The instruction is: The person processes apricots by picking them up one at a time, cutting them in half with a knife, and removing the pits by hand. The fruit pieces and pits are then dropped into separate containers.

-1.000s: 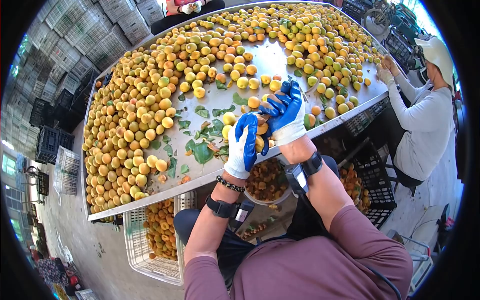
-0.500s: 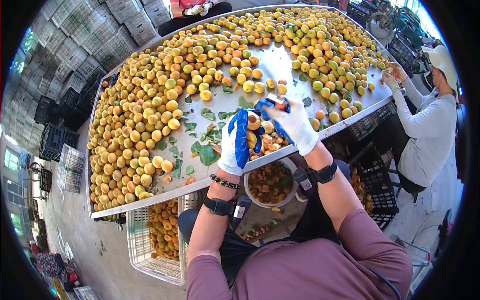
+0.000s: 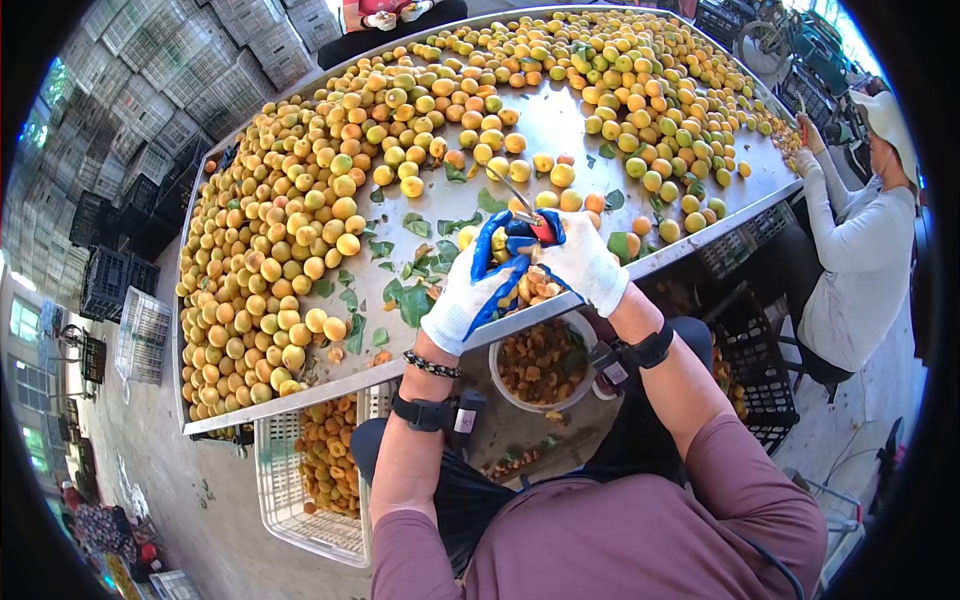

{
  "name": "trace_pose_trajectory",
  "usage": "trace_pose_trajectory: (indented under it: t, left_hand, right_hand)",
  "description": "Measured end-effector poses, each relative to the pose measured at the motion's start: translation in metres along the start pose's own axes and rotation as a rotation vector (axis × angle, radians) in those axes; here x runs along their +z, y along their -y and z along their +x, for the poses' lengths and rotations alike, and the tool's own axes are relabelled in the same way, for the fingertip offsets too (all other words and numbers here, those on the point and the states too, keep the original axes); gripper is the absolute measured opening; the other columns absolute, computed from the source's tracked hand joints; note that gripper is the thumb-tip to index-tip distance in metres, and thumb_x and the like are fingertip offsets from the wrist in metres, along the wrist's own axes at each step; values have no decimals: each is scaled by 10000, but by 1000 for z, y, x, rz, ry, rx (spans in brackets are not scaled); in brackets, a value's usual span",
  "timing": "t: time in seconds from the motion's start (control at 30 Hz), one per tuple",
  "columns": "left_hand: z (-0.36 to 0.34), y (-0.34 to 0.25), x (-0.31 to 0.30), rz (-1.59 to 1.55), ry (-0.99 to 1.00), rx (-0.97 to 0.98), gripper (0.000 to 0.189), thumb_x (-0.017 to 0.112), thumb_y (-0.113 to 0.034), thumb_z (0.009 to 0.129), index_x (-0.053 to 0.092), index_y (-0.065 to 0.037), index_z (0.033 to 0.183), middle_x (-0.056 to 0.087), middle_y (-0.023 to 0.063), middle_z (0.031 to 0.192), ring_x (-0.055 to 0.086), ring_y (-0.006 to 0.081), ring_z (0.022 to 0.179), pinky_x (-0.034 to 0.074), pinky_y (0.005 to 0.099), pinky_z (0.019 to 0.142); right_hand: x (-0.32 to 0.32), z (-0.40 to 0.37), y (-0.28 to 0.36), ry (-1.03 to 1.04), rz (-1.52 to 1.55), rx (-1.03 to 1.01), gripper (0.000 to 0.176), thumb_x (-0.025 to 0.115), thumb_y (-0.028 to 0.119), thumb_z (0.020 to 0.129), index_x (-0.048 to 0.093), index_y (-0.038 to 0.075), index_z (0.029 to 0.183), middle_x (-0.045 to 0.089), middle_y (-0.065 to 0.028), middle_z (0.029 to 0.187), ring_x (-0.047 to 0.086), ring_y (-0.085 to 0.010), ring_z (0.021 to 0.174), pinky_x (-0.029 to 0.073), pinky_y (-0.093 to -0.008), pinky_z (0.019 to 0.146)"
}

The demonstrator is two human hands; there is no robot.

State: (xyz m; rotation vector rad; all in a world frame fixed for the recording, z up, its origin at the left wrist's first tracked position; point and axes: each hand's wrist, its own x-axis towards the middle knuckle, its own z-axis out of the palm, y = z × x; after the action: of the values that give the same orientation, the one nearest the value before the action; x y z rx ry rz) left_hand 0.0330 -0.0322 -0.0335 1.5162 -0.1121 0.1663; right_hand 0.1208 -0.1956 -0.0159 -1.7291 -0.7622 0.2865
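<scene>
Bring care to the hands, together just above the near edge of the bench (image 3: 545, 115). Hold the fruit (image 3: 499, 241) in the curled blue fingers of the left hand (image 3: 460, 300), firmly enough to stop it rolling yet lightly enough to spare the soft flesh. Grip the tool (image 3: 543, 230) by its red handle in the right hand (image 3: 585, 265), close to the fruit, with the slim metal end angled up and away over the bench. Cannot tell quite how tool and fruit meet, for the blue fingers hide most of that spot. Tuck the left fingertips behind the fruit, clear of any sharp edge, and brace one hand lightly against the other for steadiness. Turn the fruit rather than twist the wrist hard, and use short, small strokes. Stay low over the opened pieces (image 3: 535, 287) at the near edge, well above the tub (image 3: 506, 397), and avoid brushing the leaves (image 3: 415, 302) beside the left hand in among them.
</scene>
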Motion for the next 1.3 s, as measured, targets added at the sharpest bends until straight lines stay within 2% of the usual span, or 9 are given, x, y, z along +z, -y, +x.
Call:
trace_pose_trajectory:
  t: [0.13, 0.3, 0.4, 0.43, 0.53, 0.73, 1.0, 1.2, 1.3]
  left_hand:
    - [-4, 7, -8, 319, 17, 140, 652, 686, -76, 848, 404, -35, 1434, 621, 135, 1229, 612, 198, 1101, 476, 324, 963]
    - [-8, 0, 2, 683, -94, 105, 684, 685, -113, 815, 397, -36, 1431, 617, 241, 1175, 617, 397, 1055, 500, 415, 895]
    - [-11, 5, 2, 818, -98, 36, 721, 684, -134, 807, 366, -30, 1445, 588, 254, 1220, 609, 402, 1066, 498, 433, 903]
    - [-12, 1, 1, 835, -83, 9, 753, 687, -152, 803, 337, -21, 1457, 560, 268, 1259, 602, 400, 1080, 505, 429, 901]
    - [-15, 5, 1, 980, -141, 114, 745, 694, -165, 801, 352, -20, 1446, 584, 251, 1214, 623, 389, 1035, 524, 432, 861]
    - [-20, -2, 3, 1140, -202, 80, 697, 670, -159, 810, 376, -31, 1429, 594, 234, 1164, 679, 345, 809, 560, 395, 687]
    - [-25, -19, 3, 1490, -170, 9, 636, 616, -197, 861, 396, -96, 1449, 592, 183, 1171, 683, 285, 772, 554, 370, 643]
    - [-31, -21, -13, 1651, -218, 87, 552, 562, -191, 884, 457, -103, 1419, 605, 200, 1128, 664, 278, 685, 542, 367, 590]
    - [-48, -54, -27, 1497, -336, 66, 532, 646, -219, 853, 515, -126, 1360, 618, 165, 1099, 669, 293, 755, 548, 394, 646]
  right_hand:
    - [3, -5, -2, 15, -46, 47, 225, 749, 87, 832, 702, -20, 1024, 715, -27, 852, 612, -45, 760, 531, -235, 700]
    - [13, -7, -3, 40, 21, 82, 309, 774, 196, 827, 675, -39, 1001, 717, -81, 873, 624, -93, 774, 534, -277, 730]
    - [16, -7, -2, 49, 85, 132, 313, 773, 204, 829, 677, -34, 1007, 717, -73, 862, 623, -92, 761, 536, -281, 733]
    - [17, -8, 1, 55, 54, 129, 234, 733, 185, 879, 717, -7, 1012, 660, 36, 761, 549, -11, 674, 463, -200, 585]
    - [19, -11, 21, 91, 164, 255, 227, 730, 202, 887, 719, 9, 1005, 631, 48, 717, 522, 0, 617, 417, -184, 525]
    - [29, -11, 10, 77, 304, 262, 236, 728, 245, 895, 706, 34, 998, 618, 42, 713, 507, -7, 575, 400, -181, 491]
    - [20, -14, 17, 257, 660, 434, 230, 710, 170, 888, 663, -17, 1014, 610, -27, 784, 550, -79, 595, 432, -193, 504]
    - [27, -9, -5, 229, -73, 162, 286, 751, 154, 797, 641, -1, 1011, 657, -22, 786, 635, -161, 637, 510, -285, 607]
    - [19, -10, -4, -43, -536, 22, 339, 754, 278, 804, 610, 8, 949, 672, -212, 887, 657, -398, 891, 524, -434, 741]
